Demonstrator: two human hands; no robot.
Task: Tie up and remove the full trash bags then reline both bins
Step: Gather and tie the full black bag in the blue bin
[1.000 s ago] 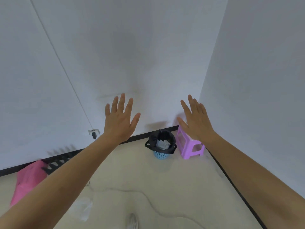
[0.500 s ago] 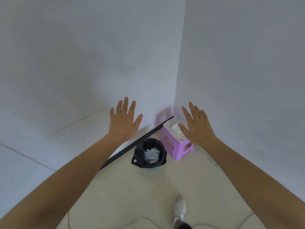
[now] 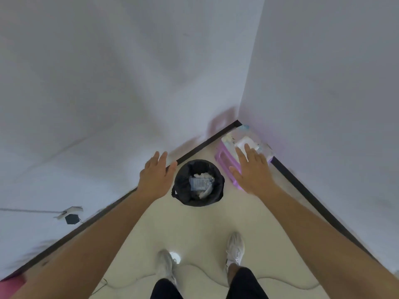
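A small round bin lined with a black trash bag stands on the floor near the room's corner. Crumpled white paper and a clear wrapper fill it. My left hand hovers just left of the bin, fingers straight, holding nothing. My right hand hovers to the bin's right, over a purple stool, also flat and empty. Neither hand touches the bag.
The purple plastic stool sits in the corner with white packets on top. A cable runs across the cream floor by my two white shoes. A black plug hangs on the left wall. Something pink lies at bottom left.
I have stepped closer and the view has tilted down, so the bin now lies between my hands. Both hands have lowered towards it and stay flat and empty.
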